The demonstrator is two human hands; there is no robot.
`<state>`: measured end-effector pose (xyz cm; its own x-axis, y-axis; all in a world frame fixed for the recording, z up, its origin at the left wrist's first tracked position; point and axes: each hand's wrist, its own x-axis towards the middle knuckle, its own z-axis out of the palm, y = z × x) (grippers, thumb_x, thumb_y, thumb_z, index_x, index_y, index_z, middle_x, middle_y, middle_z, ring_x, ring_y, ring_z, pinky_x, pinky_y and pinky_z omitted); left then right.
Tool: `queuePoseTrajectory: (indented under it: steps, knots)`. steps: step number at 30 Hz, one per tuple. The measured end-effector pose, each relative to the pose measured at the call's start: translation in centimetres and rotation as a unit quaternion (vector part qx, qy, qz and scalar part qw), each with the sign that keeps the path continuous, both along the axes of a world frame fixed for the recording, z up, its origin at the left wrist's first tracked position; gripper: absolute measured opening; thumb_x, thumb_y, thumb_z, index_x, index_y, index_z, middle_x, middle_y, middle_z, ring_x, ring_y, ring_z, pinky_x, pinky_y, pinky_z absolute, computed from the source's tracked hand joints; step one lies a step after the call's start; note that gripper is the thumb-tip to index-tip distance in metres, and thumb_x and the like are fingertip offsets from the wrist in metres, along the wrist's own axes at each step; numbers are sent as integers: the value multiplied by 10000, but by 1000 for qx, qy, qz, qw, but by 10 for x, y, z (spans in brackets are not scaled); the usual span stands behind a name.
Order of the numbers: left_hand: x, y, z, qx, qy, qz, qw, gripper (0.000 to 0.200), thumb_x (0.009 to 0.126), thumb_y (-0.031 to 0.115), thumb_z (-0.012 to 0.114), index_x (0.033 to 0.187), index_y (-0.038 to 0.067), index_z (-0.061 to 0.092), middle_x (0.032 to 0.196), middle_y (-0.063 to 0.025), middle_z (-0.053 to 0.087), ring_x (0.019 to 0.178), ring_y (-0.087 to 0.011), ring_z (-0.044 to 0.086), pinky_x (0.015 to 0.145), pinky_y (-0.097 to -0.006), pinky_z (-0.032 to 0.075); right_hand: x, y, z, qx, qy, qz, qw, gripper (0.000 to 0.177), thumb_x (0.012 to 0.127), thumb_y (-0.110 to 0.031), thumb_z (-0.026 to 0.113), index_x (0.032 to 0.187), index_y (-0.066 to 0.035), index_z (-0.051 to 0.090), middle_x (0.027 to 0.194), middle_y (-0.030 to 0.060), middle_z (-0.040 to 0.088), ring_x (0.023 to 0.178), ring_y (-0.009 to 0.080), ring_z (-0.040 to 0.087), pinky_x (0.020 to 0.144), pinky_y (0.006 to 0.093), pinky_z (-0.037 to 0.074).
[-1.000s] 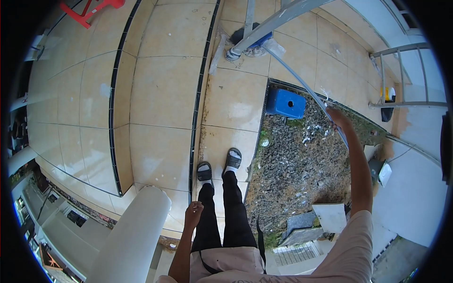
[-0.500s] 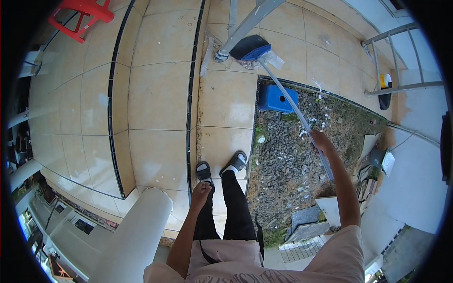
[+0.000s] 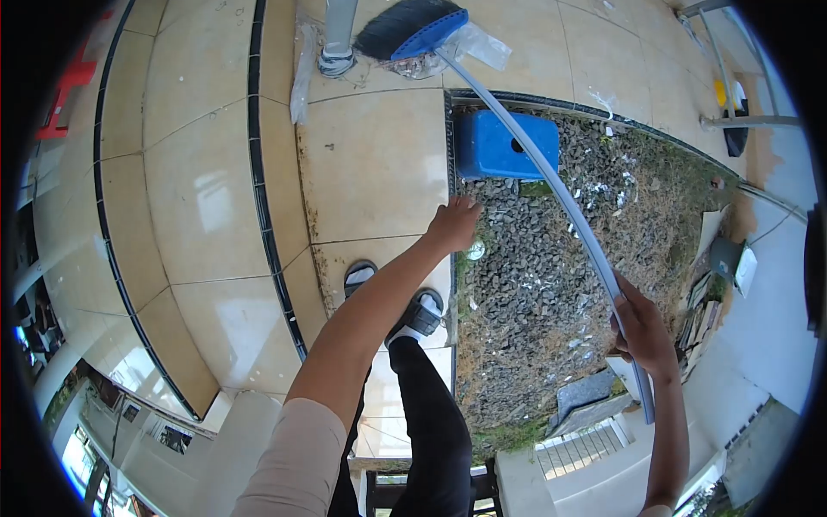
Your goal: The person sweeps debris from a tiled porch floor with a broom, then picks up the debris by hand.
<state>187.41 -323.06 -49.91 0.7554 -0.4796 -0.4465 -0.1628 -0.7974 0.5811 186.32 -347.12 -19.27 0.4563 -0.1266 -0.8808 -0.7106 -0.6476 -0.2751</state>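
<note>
A broom slants across the view, with dark bristles and a blue head [image 3: 431, 34] resting on the tiles at the top. My right hand [image 3: 644, 332] is wrapped round its grey handle [image 3: 564, 194] near the lower end. My left hand [image 3: 454, 226] is over the border between the tiles and the gravel, apart from the handle. Its fingers are curled, and no object shows in it; the palm is hidden. Clear plastic and litter [image 3: 478, 45] lie against the broom head. A blue plastic stool [image 3: 506, 145] stands on the gravel under the handle.
A grey metal leg [image 3: 339, 34] stands beside the bristles. Tiled steps with dark edging [image 3: 267, 164] rise on the left, where a red plastic stool [image 3: 65, 95] shows. Gravel [image 3: 534, 284] fills the bed on the right. A metal rack [image 3: 754, 122] is at the upper right.
My left hand has swung up and right from beside my leg to the gravel's edge. My right hand has moved right and down with the handle. The view has shifted and my feet appear turned.
</note>
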Motion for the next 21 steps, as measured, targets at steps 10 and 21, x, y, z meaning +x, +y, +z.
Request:
queuePoseTrajectory:
  steps: [10,21]
  knots:
    - [104,-116,-111,62,-148,-74,984,618,843,105,596,1403,111,334,1410,-178,312,1354,-355,221,1059,-597,250,-9,-16,-39,-64,-1,-30,997,445,974,-160,386,1403,-41,367,615,-21,453,505,27,392,443,190,335]
    - [80,-137,-137,-1,-231,-108,967,763,659,124,731,1345,3,418,1349,-262,402,1328,-440,254,1061,-630,134,-21,-22,-58,-49,-20,-23,998,481,946,-178,383,1375,39,369,554,8,447,487,56,426,441,225,345]
